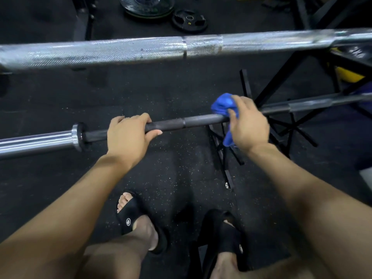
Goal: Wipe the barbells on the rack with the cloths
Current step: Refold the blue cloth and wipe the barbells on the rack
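Observation:
A dark barbell (193, 122) runs left to right across the middle of the view, with a chrome sleeve at its left end. My left hand (128, 135) grips its shaft just right of the collar. My right hand (248, 125) holds a blue cloth (222, 106) wrapped over the same shaft further right; part of the cloth hangs below my palm. A second, silver knurled barbell (141, 50) lies higher and nearer the camera, crossing the whole view.
Black rack struts (285, 125) stand under the bar at right. Weight plates (188, 21) lie on the black rubber floor (60, 101) at the back. A yellow object (348, 74) sits at far right. My feet in black slides (132, 216) are below.

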